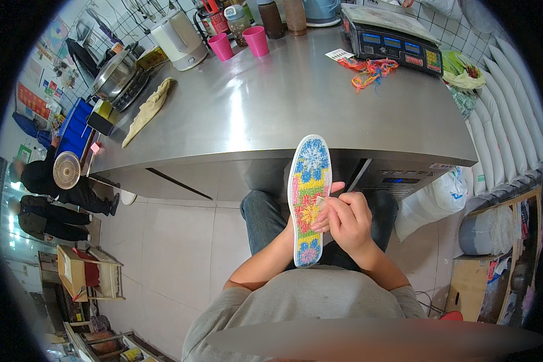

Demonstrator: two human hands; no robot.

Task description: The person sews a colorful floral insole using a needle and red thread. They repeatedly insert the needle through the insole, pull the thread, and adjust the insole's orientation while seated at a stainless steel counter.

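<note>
Upright over my lap is a cross-stitched insole (309,202), long and white-edged, patterned with blue, pink, yellow, red and green stitches. My left hand (338,187) supports it from behind, mostly hidden; some fingers show past its right edge. At the insole's right side, my right hand (350,223) has thumb and fingers pinched together against the stitched face. Whatever those fingertips grip is too small to make out. Tangled orange, red and blue threads (368,71) lie on the steel counter beside a small white card (339,55).
The steel counter (247,108) stands before my knees. On it are a scale (392,42), two pink cups (256,41), a white kettle (178,39), a pot (116,75) and a folded cloth (149,111). White sacks (495,133) line the right. Two people (42,217) stand far left.
</note>
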